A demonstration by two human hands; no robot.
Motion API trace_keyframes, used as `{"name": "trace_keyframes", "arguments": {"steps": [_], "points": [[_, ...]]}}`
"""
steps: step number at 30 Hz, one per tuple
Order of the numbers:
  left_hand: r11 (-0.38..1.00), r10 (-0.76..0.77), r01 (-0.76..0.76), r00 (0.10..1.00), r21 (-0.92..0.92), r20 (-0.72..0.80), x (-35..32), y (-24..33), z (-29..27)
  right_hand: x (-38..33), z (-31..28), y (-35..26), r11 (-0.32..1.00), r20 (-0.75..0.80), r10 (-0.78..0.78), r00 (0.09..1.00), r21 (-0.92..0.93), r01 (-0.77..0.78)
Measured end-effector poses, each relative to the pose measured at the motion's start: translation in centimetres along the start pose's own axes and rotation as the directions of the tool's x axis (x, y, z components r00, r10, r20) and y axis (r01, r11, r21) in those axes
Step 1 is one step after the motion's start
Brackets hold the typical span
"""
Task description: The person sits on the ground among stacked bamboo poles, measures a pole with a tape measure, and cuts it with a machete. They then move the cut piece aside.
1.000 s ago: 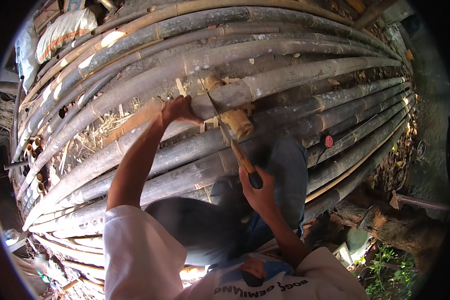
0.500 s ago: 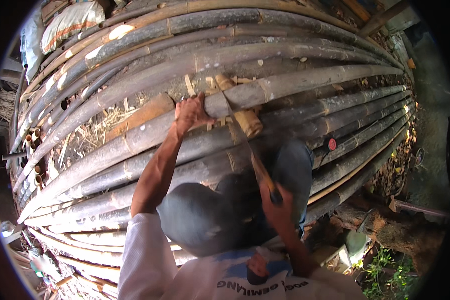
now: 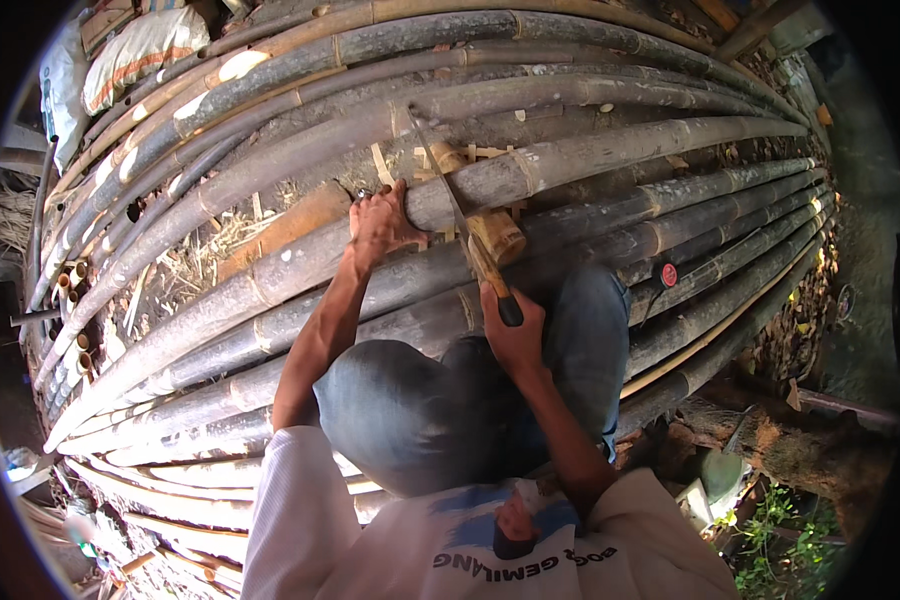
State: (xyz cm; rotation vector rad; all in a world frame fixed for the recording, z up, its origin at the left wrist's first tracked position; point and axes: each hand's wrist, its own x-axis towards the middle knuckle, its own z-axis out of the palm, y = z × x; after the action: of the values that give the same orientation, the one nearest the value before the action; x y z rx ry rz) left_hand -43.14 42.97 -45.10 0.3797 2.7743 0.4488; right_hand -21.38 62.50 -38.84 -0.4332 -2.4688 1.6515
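Observation:
My right hand (image 3: 516, 328) is closed round the handle of a hand saw (image 3: 454, 203). The saw's blade lies across a long, thick bamboo pole (image 3: 570, 160), and its tip reaches past the pole's far side. To the left of the blade, my left hand (image 3: 377, 222) grips the same pole from above, fingers over its far side and thumb on the near side. Under the pole, close to the blade, sits a short cut piece of bamboo (image 3: 497, 236). Whether the blade has cut into the pole I cannot tell.
Many other bamboo poles (image 3: 390, 298) lie side by side, nearer and farther. Thin bamboo strips and shavings (image 3: 195, 262) litter the ground by a brown board (image 3: 290, 232). White sacks (image 3: 145, 62) stand at the far left, and a red round object (image 3: 667, 274) rests on poles at right.
My right hand has pushed the saw forward and away from me, so its tip now sits farther beyond the pole. My left hand has stayed in place on the pole.

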Motion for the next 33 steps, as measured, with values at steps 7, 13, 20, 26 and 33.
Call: {"name": "trace_keyframes", "arguments": {"steps": [7,13,20,26,33], "points": [[0.998,-0.062,0.062,0.998,0.008,-0.012,-0.3,-2.6,0.5,-8.2,-5.3,-2.5,0.984,0.045,0.169,0.985,-0.073,-0.165],[1.000,-0.017,0.018,0.999,-0.020,0.037,0.4,0.3,-0.9,-0.2,-1.6,-2.0,0.994,0.089,0.071,0.993,-0.091,-0.063],[0.999,-0.025,0.028,0.998,0.038,-0.064,0.9,-1.2,0.7,-2.5,-2.2,-1.0,0.692,-0.105,-0.596,0.796,-0.571,0.442],[0.999,-0.045,0.045,0.998,-0.002,-0.039,-0.4,-0.9,-1.2,-6.3,-5.5,-5.1,0.980,-0.005,0.191,0.982,-0.054,-0.191],[0.999,-0.020,0.023,0.995,0.032,-0.094,-0.1,-0.6,0.9,1.4,-1.8,-4.4,0.971,0.113,0.213,0.970,-0.138,-0.197]]}}
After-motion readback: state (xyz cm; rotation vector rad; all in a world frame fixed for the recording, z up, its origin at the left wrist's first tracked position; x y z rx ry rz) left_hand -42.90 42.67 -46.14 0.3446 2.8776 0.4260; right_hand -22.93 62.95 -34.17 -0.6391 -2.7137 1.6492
